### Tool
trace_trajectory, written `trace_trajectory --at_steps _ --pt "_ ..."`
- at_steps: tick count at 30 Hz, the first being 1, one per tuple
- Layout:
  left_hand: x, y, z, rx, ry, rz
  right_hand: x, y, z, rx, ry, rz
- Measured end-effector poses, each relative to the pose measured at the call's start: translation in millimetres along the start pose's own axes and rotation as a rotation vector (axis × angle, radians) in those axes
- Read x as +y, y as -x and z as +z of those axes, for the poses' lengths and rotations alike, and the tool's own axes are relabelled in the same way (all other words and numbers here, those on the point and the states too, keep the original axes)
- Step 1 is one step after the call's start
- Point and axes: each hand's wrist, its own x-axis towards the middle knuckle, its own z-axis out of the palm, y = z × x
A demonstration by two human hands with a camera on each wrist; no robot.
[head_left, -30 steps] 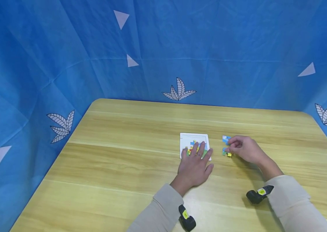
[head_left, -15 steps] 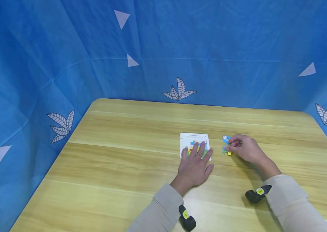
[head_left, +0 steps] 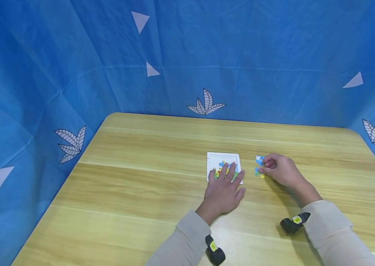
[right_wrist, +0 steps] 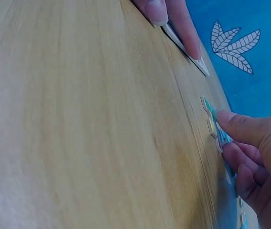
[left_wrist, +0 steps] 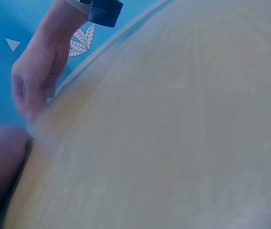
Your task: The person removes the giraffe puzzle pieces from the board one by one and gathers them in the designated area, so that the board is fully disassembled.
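A white puzzle board (head_left: 214,158) lies on the table, with joined colourful pieces in its lower part. My left hand (head_left: 222,192) rests on it with fingers spread, hiding some of the picture. To the right of the board, my right hand (head_left: 282,170) pinches a puzzle piece (right_wrist: 211,112) between thumb and fingertips, close over the table. In the head view a blue piece (head_left: 259,159) shows at its index fingertip and a green and yellow piece (head_left: 257,173) near its thumb. The fingers partly cover these pieces.
The wooden table (head_left: 134,177) has a rounded far edge. A blue patterned cloth (head_left: 181,44) hangs behind it and along the sides. Dark wrist cameras (head_left: 214,251) are strapped at both beige sleeves. More pieces (right_wrist: 243,214) show below the right fingers in the right wrist view.
My right hand has shifted very slightly, its thumb now covering a little more of the lower piece. The left hand stays on the board.
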Motion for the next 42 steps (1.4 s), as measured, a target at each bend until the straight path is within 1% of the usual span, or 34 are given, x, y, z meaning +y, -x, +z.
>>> trace_trajectory --at_steps 4,10,13,17,21,25,29,35,39,42 --pt "0.4 0.3 -0.1 0.002 0.0 0.0 -0.3 1.1 -0.3 0.016 0.004 -0.01" --pt "0.6 0.1 0.8 0.014 0.005 0.003 -1.1 1.4 0.6 0.108 0.018 -0.045" --pt "0.5 0.3 1.3 0.019 0.004 0.007 -4.1 1.6 1.1 0.127 -0.001 -0.049" --pt "0.7 1.1 2.5 0.019 0.002 0.009 -11.4 1.7 3.7 0.119 -0.063 -0.052" --pt "0.7 2.5 2.8 0.02 0.0 0.006 -19.8 -0.4 11.8 0.101 -0.131 -0.043" --pt "1.0 4.2 3.1 0.045 -0.011 0.01 -28.8 -3.7 22.7 0.085 -0.182 -0.037" --pt "1.9 9.1 3.4 0.064 -0.019 0.026 -39.1 -7.6 32.2 0.084 -0.191 -0.051" --pt "6.2 20.0 1.6 0.044 -0.012 0.057 -55.0 -16.3 38.5 0.074 -0.195 -0.071" --pt "7.6 21.5 0.4 0.044 -0.027 0.066 -63.2 -21.1 43.8 0.034 -0.184 -0.083" --pt "8.6 22.3 1.2 0.032 -0.026 0.067 -67.8 -23.1 47.3 -0.015 -0.191 -0.086"
